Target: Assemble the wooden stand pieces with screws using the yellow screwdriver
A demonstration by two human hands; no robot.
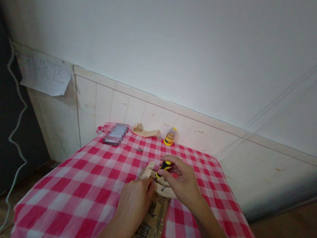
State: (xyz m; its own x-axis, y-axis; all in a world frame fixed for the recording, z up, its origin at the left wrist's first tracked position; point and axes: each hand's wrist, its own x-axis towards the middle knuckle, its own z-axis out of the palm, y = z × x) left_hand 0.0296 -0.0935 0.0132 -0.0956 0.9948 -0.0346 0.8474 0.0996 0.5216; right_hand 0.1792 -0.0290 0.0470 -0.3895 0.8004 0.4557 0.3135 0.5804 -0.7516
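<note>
My right hand (181, 179) is closed around a small screwdriver (163, 168) with a yellow and black handle, tip pointing down at a light wooden piece (149, 170) on the table. My left hand (134, 202) is closed, its fingers pinching or steadying something at the wooden piece near the screwdriver tip; what they hold is hidden. A brown printed paper sheet (154, 221) lies under the wooden piece, running toward me.
The table wears a red and white checked cloth (87, 187). At its far edge stand a blurred box (115, 134), another wooden part (145, 131) and a yellow-capped jar (170, 136). Small screws (139, 149) lie mid-table. A white cable (16, 133) hangs left.
</note>
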